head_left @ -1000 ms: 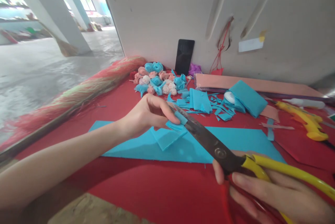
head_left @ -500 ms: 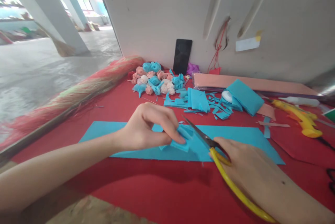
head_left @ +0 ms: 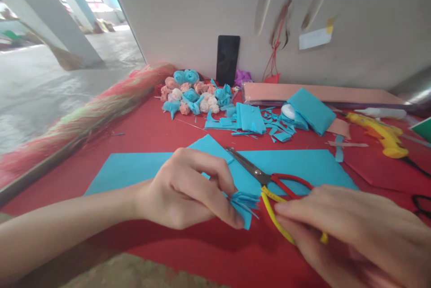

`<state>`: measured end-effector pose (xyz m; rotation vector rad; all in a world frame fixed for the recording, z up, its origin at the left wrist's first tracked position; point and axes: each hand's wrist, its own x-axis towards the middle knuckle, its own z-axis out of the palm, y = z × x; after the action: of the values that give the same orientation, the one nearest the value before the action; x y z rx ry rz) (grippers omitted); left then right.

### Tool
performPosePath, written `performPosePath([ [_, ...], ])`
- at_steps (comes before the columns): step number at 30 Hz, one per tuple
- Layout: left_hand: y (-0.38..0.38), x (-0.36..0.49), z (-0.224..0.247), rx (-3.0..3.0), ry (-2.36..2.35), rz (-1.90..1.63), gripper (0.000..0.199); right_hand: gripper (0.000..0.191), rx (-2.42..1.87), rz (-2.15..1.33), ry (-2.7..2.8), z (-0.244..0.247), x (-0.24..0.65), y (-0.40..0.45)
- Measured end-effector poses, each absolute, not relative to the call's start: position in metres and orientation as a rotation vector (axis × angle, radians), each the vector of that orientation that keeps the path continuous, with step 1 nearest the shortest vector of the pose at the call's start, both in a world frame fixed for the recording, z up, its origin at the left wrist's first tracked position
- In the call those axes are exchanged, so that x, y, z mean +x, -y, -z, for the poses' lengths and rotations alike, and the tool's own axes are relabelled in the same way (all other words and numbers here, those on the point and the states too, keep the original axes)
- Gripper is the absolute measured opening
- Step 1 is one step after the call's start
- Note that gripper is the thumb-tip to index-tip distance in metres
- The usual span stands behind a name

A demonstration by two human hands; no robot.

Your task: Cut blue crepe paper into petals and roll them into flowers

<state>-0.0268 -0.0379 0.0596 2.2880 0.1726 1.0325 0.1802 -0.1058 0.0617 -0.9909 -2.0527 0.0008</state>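
Note:
My left hand (head_left: 191, 184) is closed, pinching a small folded piece of blue crepe paper (head_left: 245, 209) between thumb and fingers; its end fans out in thin layers. The scissors (head_left: 256, 172) rest over a wide blue crepe paper sheet (head_left: 310, 166), with slightly parted blades pointing away to the left. One of their handle loops is red, the other yellow. Beside the yellow loop is my right hand (head_left: 353, 225), blurred, its fingers stretched out in front of part of the loop and not wrapped round it.
Paper roses (head_left: 191, 95) in blue, pink and white lie at the back. Right of them are blue paper scraps (head_left: 249, 118), a folded blue pack (head_left: 311, 110) and a yellow glue gun (head_left: 380, 133). A black phone (head_left: 228, 59) leans on the wall. Pinkish fibre bundle (head_left: 101, 112) edges the left.
My right hand has let go of the scissors, which now lie on the paper, and has drawn back right. The left hand has turned and come nearer with its folded blue paper.

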Motion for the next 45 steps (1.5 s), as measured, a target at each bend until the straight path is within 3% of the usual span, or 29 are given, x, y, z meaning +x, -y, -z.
performPosePath([
  [11,0.041,-0.025,-0.052,2.468,-0.033,-0.99,0.012,0.013,-0.789,0.278,1.975,-0.045,0.176,0.106],
  [18,0.041,-0.024,-0.05,2.473,-0.06,-0.982,0.01,0.005,-0.928,0.138,1.87,-0.044,0.176,0.109],
  [25,0.041,-0.024,-0.051,2.525,-0.092,-0.944,0.014,0.026,-1.001,0.021,1.918,-0.045,0.178,0.115],
  [35,0.042,-0.024,-0.047,2.474,-0.1,-0.973,0.014,0.014,-1.047,-0.043,1.96,-0.045,0.175,0.113],
  [45,0.04,-0.024,-0.046,2.442,-0.054,-0.942,0.026,0.012,-1.038,-0.471,1.96,-0.042,0.175,0.105],
])
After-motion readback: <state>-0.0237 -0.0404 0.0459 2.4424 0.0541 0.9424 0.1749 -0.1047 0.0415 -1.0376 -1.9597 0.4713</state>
